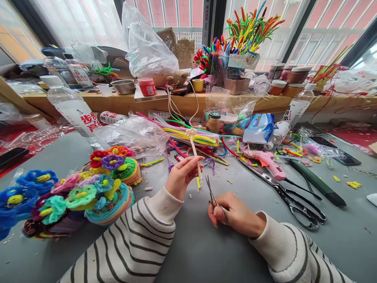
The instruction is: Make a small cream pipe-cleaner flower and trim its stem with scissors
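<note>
Between its thumb and fingers, my left hand (pixel 183 177) pinches a pale cream pipe cleaner (pixel 194 149) upright, with a small looped shape at its top. My right hand (pixel 231 212) grips a small pair of scissors (pixel 211 192) by the handles. Their blades point up and are slightly parted, a little right of the pipe cleaner's lower end and apart from it. Behind my left hand lies a bundle of coloured pipe cleaners (pixel 188 135). To the left stand finished pipe cleaner flowers (pixel 81 194) in many colours.
Large black-handled shears (pixel 294 202) and a pink glue gun (pixel 269 163) lie to the right, near a dark green bar-shaped tool (pixel 319 182). A plastic bottle (pixel 73 110) stands at the left. Along the back runs a wooden ledge (pixel 118 103) crowded with jars and bags.
</note>
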